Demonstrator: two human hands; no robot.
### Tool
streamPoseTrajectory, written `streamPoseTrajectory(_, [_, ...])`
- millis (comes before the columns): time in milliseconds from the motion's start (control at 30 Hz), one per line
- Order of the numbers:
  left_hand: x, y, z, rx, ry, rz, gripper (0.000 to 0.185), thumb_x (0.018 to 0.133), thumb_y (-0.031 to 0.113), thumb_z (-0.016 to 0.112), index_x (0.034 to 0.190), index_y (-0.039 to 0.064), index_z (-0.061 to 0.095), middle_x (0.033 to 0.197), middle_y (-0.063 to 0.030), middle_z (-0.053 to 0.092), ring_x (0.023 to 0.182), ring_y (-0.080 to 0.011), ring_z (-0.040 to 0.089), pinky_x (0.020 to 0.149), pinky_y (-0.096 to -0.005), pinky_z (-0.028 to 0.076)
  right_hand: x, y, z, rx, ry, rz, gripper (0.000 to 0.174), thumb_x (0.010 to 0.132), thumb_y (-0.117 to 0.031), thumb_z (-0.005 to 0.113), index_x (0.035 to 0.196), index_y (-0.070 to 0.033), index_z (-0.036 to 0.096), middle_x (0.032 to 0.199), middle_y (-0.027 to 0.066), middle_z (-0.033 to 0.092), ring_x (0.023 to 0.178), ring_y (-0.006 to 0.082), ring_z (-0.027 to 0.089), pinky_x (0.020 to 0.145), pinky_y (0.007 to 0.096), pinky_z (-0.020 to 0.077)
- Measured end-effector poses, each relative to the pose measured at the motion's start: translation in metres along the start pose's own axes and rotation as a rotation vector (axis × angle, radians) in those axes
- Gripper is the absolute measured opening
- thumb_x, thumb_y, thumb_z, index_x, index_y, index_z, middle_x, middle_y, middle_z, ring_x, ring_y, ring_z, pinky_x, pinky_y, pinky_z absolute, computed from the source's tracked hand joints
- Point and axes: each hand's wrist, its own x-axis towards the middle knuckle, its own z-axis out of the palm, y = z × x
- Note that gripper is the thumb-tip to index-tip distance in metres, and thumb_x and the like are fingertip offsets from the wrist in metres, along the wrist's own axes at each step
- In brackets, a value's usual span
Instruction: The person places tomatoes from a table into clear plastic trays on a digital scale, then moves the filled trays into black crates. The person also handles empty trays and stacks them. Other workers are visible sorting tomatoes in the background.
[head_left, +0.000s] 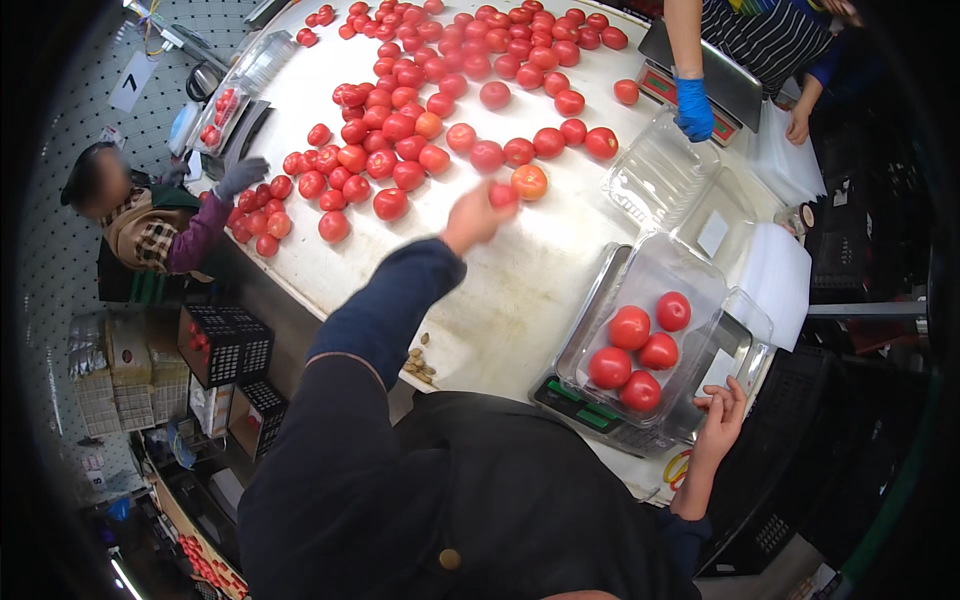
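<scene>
My left hand (721, 418) is beside the right edge of a clear plastic clamshell box (686, 259), palm turned up and fingers slightly curled, with nothing in it. The box lies open on a digital scale (574, 405) and holds several red tomatoes (628, 328). My right hand (477, 217), somewhat blurred, is out over the white table, its fingers closed on a small red tomato (503, 196). Just beyond it sits an orange-red tomato (529, 182). Many loose tomatoes (391, 203) spread across the far half of the table.
At the top right, a co-worker's blue-gloved hand (694, 109) is over another open clamshell (660, 169), near a second scale (709, 79). White liner sheets (772, 281) lie on the right. Another co-worker's gray-gloved hand (244, 176) reaches in from the left. Black crates (225, 345) stand below the table.
</scene>
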Motion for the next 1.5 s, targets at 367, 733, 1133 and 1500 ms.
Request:
streamPoseTrajectory(367, [0.156,0.073,0.001,0.464,-0.401,0.105,0.099,0.073,0.071,0.075,0.143,0.004,0.056,0.132,-0.0178,0.065,0.119,-0.0261,0.063,0.103,-0.0348,0.046,-0.007,-0.011,0.004,0.038,0.053,0.041,0.032,0.104,-0.003,0.048,0.136,0.001,0.050,0.106,0.0110,0.066,0.085,0.0137,0.065,0.081,0.0279,0.0526])
streamPoseTrajectory(733, [0.037,0.069,0.007,-0.241,-0.275,0.187,0.062,0.093,0.048,0.070,0.132,0.000,0.061,0.118,-0.0090,0.066,0.103,-0.0150,0.064,0.091,-0.0284,0.051,-0.031,0.000,-0.006,0.056,0.094,0.092,0.031,0.105,-0.006,0.050,0.135,0.001,0.052,0.104,0.0084,0.067,0.085,0.0119,0.064,0.081,0.0268,0.0520])
streamPoseTrajectory(1133, [-0.138,0.201,0.157,0.502,0.146,0.913,0.039,0.082,0.025,0.076,0.117,0.010,0.067,0.132,-0.0218,0.053,0.111,-0.0396,0.059,0.092,-0.0448,0.051,-0.033,-0.012,-0.012,0.134,0.014,-0.043,0.028,0.103,-0.001,0.050,0.130,0.002,0.056,0.105,0.0098,0.067,0.085,0.0117,0.064,0.081,0.0256,0.0526])
streamPoseTrajectory(1500, [-0.194,0.059,0.076,0.199,0.250,0.818,0.019,0.086,0.006,0.070,0.104,0.004,0.067,0.114,-0.0183,0.059,0.104,-0.0379,0.060,0.089,-0.0429,0.050,-0.070,0.022,-0.081,0.096,0.123,0.034,0.026,0.104,-0.004,0.048,0.128,0.002,0.057,0.104,0.0098,0.066,0.083,0.0109,0.063,0.080,0.0265,0.0537])
